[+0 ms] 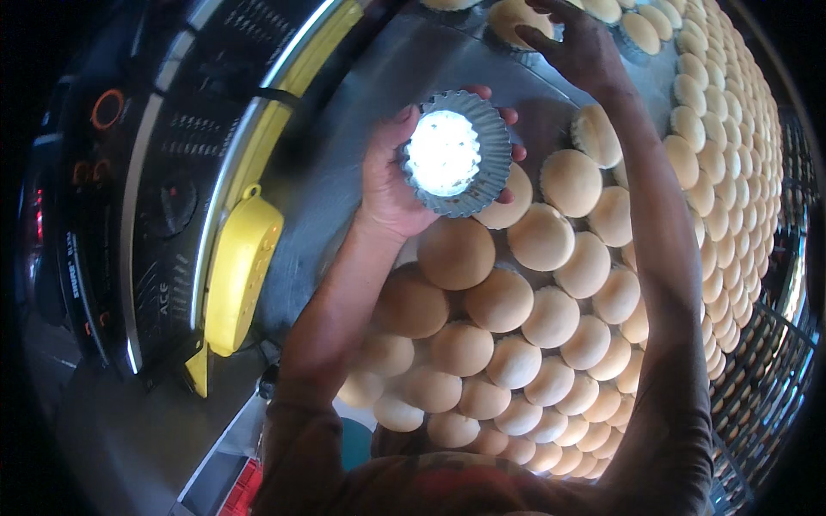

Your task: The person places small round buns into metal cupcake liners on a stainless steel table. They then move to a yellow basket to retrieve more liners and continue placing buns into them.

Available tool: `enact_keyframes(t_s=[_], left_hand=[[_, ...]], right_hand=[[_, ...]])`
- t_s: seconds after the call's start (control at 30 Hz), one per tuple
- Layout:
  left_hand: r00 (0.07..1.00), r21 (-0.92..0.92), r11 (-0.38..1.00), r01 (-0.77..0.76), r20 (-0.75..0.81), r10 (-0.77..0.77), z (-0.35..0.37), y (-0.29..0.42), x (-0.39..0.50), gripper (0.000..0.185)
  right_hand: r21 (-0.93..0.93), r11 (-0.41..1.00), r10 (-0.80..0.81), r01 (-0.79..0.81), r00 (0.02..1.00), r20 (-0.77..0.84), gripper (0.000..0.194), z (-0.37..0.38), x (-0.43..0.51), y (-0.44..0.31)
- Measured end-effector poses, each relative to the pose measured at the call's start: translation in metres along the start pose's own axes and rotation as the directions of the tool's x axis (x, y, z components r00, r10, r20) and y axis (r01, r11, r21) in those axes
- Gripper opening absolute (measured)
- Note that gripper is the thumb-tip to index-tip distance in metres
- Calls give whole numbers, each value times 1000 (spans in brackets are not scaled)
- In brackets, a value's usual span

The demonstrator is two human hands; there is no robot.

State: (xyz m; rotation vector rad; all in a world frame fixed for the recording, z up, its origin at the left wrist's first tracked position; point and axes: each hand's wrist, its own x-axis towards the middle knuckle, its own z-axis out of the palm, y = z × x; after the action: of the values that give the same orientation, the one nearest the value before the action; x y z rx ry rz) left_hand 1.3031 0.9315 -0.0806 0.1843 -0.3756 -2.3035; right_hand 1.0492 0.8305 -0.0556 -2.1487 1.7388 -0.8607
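My left hand (400, 174) grips a fluted metal baking tin (493, 151). A bright white glare covers the tin's inside, so I cannot tell whether several are stacked. My right hand (577, 51) reaches to the top of the view, thumb and fingers spread. Its thumb is over a round baked bun (516, 22) in a fluted tin; contact cannot be made out, and the fingertips are partly cut off by the frame. Many pale brown domed buns (541, 237) lie close together on the metal table (352, 129), below and right of my left hand.
Densely packed rows of buns (716, 142) run along the right side. Dark slatted racks (768, 374) stand beyond them. On the left are black appliance boxes (174, 161) bearing writing, a yellow plastic container (245, 274) and a red crate (244, 487).
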Motion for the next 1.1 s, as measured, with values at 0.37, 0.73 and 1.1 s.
enact_keyframes(t_s=[0.37, 0.73, 1.1], left_hand=[[911, 283, 959, -16, -390, 130, 14, 0, -22, 66], [965, 250, 968, 3, -254, 63, 35, -4, -37, 69], [931, 293, 926, 240, -340, -133, 52, -8, -70, 53]], right_hand=[[119, 974, -210, 192, 965, 156, 99, 18, -109, -97], [338, 933, 49, -122, 975, 216, 99, -4, -100, -101], [124, 929, -367, 347, 907, 206, 104, -16, -144, -134]])
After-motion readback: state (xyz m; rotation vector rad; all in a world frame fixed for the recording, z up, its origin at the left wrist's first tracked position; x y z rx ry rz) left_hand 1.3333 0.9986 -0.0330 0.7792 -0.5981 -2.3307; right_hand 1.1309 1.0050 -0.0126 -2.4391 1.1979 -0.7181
